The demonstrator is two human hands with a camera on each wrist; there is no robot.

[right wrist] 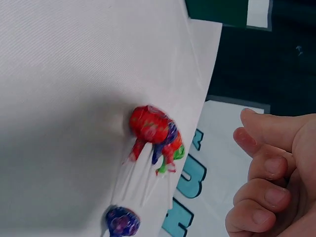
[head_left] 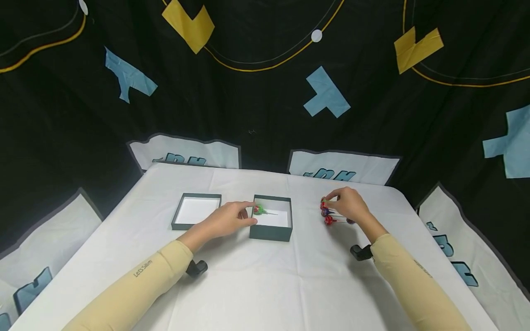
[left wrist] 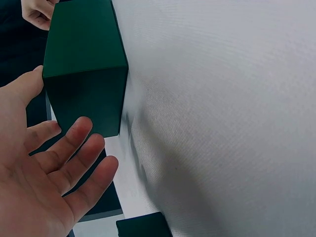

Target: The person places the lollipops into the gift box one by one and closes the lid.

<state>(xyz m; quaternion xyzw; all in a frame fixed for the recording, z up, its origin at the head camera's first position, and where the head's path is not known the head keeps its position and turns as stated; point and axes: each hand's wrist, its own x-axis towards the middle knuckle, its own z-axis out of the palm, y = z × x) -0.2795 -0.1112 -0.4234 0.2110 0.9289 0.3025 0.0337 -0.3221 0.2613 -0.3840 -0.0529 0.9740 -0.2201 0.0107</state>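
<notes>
In the head view I see a dark green box [head_left: 270,234] sitting on the white table [head_left: 244,289]. One lollipop [head_left: 259,210] lies in it, near the left wall. Its round green and red top is on the left, and its stick points right, so it lies side to side. The box's lid [head_left: 182,226] lies to the left, with its white inside up. The left hand [head_left: 227,219] is at the box's left side. The right hand [head_left: 349,203] is at a little bunch of lollipops [head_left: 329,220]. Most of their round tops are on the left, with sticks going right.

In the left wrist view I see the left hand's fingers spread apart, beside the box, holding nothing.

In the right wrist view the right hand's fingers are loosely bent and hold nothing. The bunch has a red top in front, and its sticks slant down.
</notes>
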